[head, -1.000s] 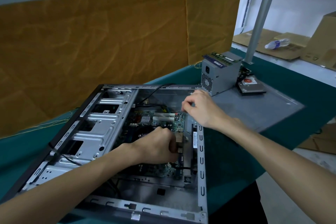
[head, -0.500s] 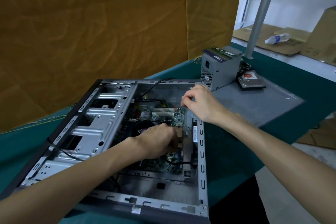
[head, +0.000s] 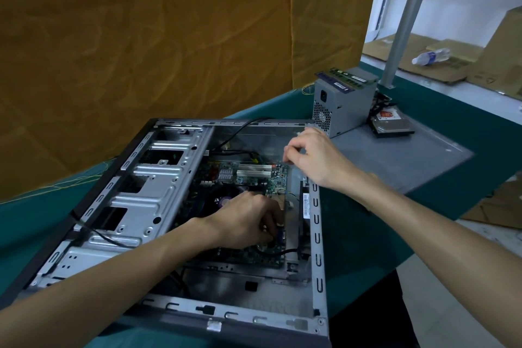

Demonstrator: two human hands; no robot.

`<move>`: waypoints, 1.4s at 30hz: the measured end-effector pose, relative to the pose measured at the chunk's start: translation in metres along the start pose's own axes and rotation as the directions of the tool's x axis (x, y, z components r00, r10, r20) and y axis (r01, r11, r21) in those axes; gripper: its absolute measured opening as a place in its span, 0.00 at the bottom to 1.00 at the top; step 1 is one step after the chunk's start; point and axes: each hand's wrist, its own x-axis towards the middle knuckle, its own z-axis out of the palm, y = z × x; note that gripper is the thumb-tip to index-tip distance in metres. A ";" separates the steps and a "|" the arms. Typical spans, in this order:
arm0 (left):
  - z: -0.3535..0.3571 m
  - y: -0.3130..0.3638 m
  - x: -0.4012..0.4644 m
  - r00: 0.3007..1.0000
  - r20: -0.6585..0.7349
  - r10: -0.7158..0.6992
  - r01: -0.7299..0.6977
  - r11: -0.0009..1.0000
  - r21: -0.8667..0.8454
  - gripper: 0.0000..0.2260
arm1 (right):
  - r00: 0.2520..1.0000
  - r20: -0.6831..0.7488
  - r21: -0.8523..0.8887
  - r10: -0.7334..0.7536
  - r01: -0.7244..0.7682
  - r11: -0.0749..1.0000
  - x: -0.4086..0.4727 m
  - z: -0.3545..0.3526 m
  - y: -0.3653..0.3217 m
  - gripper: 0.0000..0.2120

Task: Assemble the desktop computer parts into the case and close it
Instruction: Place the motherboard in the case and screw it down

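The case (head: pixel 147 206) lies open-side up for access; both hands' fingers curl onto the motherboard (head: pixel 254 178), left hand (head: pixel 245 220), right hand (head: pixel 313 158), seating it.

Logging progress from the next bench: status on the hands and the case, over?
Left hand inside open case, fingers curled at motherboard edge. Right hand pinching at case's rear corner. Power supply, hard drive not yet installed.

Dim, soft indoor light; daylight enters from the bright upper right. Wide-angle bending warps the edges. Fine detail is slightly blurred throughout.
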 end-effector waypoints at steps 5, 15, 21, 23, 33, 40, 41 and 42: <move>0.004 -0.002 0.000 0.999 -0.017 0.040 -0.039 0.998 0.055 0.14 | 1.000 -0.003 0.000 -0.006 0.006 1.000 0.000 0.000 -0.001 0.17; 0.005 0.002 -0.004 0.989 0.094 0.111 -0.140 0.905 0.403 0.09 | 1.000 -0.007 -0.020 -0.008 0.008 1.000 0.001 0.000 -0.001 0.17; 0.012 0.010 0.000 0.995 0.080 0.059 -0.094 0.823 0.560 0.10 | 1.000 -0.011 -0.018 -0.008 0.008 1.000 0.001 0.000 -0.002 0.16; 0.014 0.012 0.002 0.995 0.084 0.047 -0.087 0.807 0.585 0.08 | 1.000 -0.012 -0.015 -0.007 0.006 1.000 0.001 0.000 -0.002 0.16; 0.018 0.014 0.000 0.998 0.056 0.007 -0.037 0.837 0.545 0.06 | 1.000 -0.021 -0.014 -0.008 0.008 1.000 0.001 0.001 -0.001 0.16; 0.014 0.014 0.010 0.994 0.083 -0.066 0.016 0.866 0.499 0.07 | 1.000 -0.023 0.007 -0.004 0.004 1.000 0.000 0.000 -0.002 0.16; 0.012 0.013 0.011 0.993 0.103 -0.062 0.002 0.866 0.500 0.05 | 1.000 -0.019 0.008 -0.004 0.004 1.000 0.000 0.000 -0.002 0.16; 0.011 0.013 0.012 0.991 0.119 -0.056 -0.012 0.863 0.505 0.04 | 1.000 -0.015 0.008 -0.003 0.003 1.000 0.001 0.000 -0.003 0.16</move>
